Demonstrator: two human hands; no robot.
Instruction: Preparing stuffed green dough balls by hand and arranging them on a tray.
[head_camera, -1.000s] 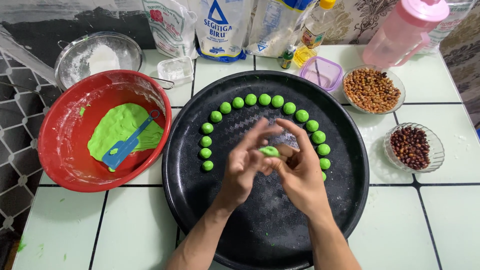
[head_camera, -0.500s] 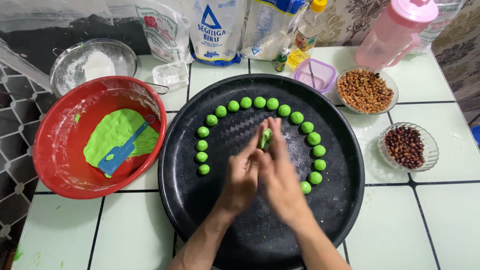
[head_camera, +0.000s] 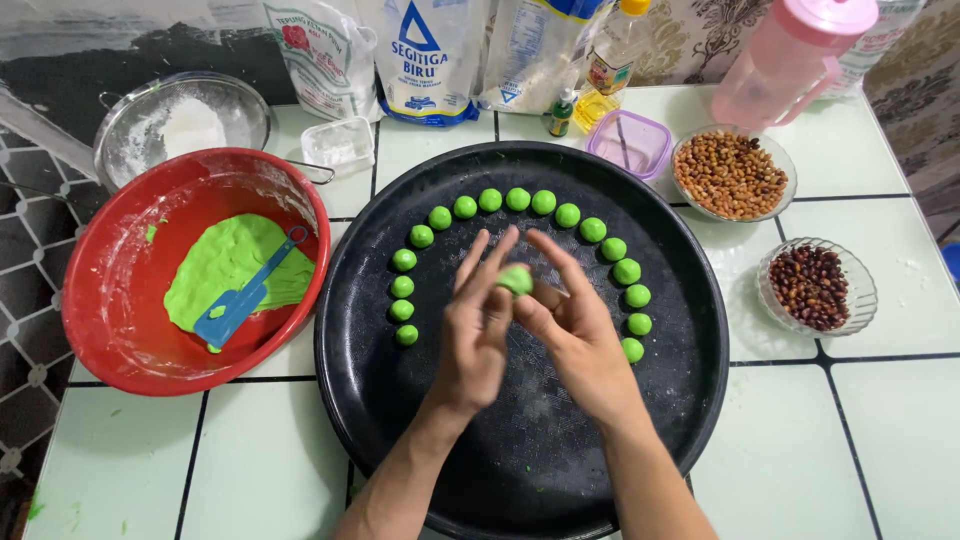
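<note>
On a white tiled surface (head_camera: 880, 440), a round black tray (head_camera: 690, 400) carries an arc of small green dough balls (head_camera: 517, 199). Above its centre, the left hand (head_camera: 475, 335) and right hand (head_camera: 575, 335) meet, fingers (head_camera: 495, 262) closed lightly round one green dough ball (head_camera: 516, 280), pinched between both hands at the fingertips, inside the arc and clear of the tray.

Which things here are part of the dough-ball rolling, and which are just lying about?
In use:
left hand and right hand, rolling a green dough piece between them
black round tray
row of green balls
red bowl with green dough and blue scraper

Lying about:
sieve with flour
pink jug
peanut bowl
dark bean bowl
oil bottle
</note>
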